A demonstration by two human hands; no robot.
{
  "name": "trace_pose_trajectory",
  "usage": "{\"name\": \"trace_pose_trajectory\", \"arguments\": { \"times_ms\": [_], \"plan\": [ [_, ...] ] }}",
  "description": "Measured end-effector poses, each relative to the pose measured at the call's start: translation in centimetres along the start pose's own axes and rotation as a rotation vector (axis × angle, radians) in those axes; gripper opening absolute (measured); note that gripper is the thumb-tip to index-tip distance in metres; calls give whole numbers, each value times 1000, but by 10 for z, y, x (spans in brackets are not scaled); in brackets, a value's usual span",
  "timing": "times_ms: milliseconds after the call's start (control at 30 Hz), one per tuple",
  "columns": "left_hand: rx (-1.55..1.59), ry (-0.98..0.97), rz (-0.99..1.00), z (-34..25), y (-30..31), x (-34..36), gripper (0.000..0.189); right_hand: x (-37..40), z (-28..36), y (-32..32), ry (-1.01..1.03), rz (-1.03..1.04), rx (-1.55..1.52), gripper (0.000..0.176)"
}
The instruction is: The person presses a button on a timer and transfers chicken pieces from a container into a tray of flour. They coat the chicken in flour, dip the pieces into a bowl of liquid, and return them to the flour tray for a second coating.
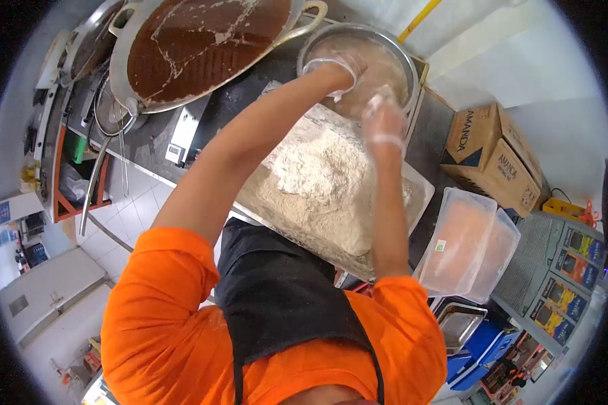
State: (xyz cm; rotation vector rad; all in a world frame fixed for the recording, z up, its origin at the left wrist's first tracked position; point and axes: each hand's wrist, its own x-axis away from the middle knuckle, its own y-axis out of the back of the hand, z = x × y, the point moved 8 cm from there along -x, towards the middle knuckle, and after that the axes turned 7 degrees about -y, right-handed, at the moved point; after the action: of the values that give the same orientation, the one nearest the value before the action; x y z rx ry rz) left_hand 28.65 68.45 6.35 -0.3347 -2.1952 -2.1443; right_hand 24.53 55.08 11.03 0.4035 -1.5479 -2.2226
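Hands [385, 120] at basin [410, 64] — powder tray [420, 192] before torso [284, 297] — carton [471, 138] right

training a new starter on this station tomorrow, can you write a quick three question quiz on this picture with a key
1. What lies heaped in the tray?
a) whole eggs
b) pale powder
c) sliced bread

2. True or false: the cardboard box stands to the right of the tray in this view.

3. Fill in: the left hand and right hand are both at a round metal ____.

Key: 1 b; 2 true; 3 bowl
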Motion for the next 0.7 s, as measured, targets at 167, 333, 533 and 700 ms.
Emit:
{"name": "trace_pose_trajectory", "arguments": {
  "times_ms": [167,333,533,700],
  "plan": [
    [237,120,129,-17,10,13,41,117,47,-100,220,412,82,37],
    [332,80,-514,-40,33,86,47,172,-10,-226,181,137,405,69],
    [585,94,183,-99,-104,221,45,199,-56,-116,243,819,260,71],
    [159,-75,274,-138,-132,238,34,206,-104,-112,57,621,342,74]
  ]
}}
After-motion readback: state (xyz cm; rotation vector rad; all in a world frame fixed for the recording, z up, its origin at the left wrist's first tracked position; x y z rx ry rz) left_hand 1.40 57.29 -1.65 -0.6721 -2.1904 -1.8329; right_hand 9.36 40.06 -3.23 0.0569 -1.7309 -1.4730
